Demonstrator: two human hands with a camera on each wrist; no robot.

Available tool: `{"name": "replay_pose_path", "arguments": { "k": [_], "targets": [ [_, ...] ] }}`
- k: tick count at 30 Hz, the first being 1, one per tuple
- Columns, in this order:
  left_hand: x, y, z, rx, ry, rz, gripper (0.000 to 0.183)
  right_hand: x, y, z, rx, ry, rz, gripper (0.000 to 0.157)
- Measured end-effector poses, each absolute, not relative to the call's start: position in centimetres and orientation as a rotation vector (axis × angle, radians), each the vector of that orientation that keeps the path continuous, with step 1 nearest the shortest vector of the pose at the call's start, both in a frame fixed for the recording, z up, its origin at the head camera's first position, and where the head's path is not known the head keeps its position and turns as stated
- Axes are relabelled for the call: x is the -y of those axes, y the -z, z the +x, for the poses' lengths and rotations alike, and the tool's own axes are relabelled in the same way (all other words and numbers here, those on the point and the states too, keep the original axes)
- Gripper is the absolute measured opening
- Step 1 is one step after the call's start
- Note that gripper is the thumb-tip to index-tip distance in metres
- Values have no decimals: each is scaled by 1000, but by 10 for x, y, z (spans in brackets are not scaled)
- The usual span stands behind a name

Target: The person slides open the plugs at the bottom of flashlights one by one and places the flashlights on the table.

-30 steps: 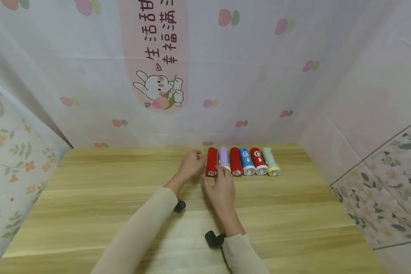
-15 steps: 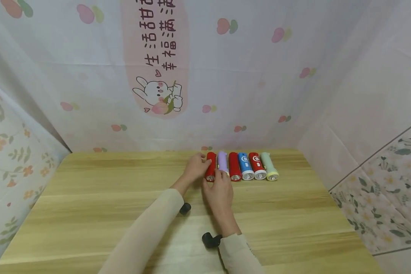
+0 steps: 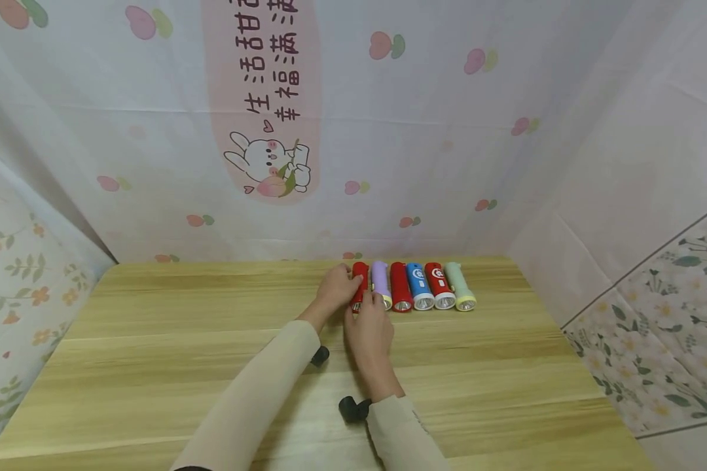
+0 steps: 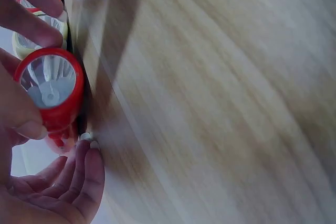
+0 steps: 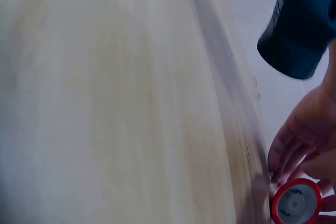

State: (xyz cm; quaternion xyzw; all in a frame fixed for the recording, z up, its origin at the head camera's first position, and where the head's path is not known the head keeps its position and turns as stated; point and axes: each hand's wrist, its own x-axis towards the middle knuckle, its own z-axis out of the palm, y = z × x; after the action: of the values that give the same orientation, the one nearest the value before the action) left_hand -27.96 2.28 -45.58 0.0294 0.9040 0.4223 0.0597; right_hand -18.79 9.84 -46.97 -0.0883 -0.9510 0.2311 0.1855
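A red flashlight [image 3: 360, 270] lies at the left end of a row, its lens toward the person. My left hand [image 3: 336, 290] grips it from the left, thumb over its body. At the lens end my right hand [image 3: 370, 335] pinches the head, with fingers on the side facing the purple flashlight [image 3: 380, 277]. In the left wrist view the red-rimmed lens [image 4: 48, 85] sits among the fingers of both hands. The right wrist view shows the same red rim [image 5: 274, 203] low at the right edge, with the left hand [image 5: 304, 129] behind it.
Rightward the row goes on with another red flashlight [image 3: 400, 288], a blue one [image 3: 417, 278], a red-and-white one [image 3: 437, 278] and a pale green one [image 3: 458, 280]. All lie on the wooden table [image 3: 507, 379] near the patterned back curtain [image 3: 342, 150]. Black cameras [image 3: 351, 410] hang at the wrists.
My left hand has moved right, from beside the red flashlight onto its body. The right fingertips have shifted slightly left, uncovering more of the purple flashlight's head. The head view has tilted slightly.
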Motion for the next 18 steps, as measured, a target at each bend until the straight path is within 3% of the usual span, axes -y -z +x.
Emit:
{"name": "replay_pose_path", "arguments": {
  "k": [10, 18],
  "targets": [
    [-23, 458, -276, -2730, -1267, 141, 33, -95, 469, -190, 2708, -675, -270, 40],
    [-23, 458, -281, -2673, -1276, 167, 45, -96, 469, -196, 2679, -614, -272, 26]
  ]
}}
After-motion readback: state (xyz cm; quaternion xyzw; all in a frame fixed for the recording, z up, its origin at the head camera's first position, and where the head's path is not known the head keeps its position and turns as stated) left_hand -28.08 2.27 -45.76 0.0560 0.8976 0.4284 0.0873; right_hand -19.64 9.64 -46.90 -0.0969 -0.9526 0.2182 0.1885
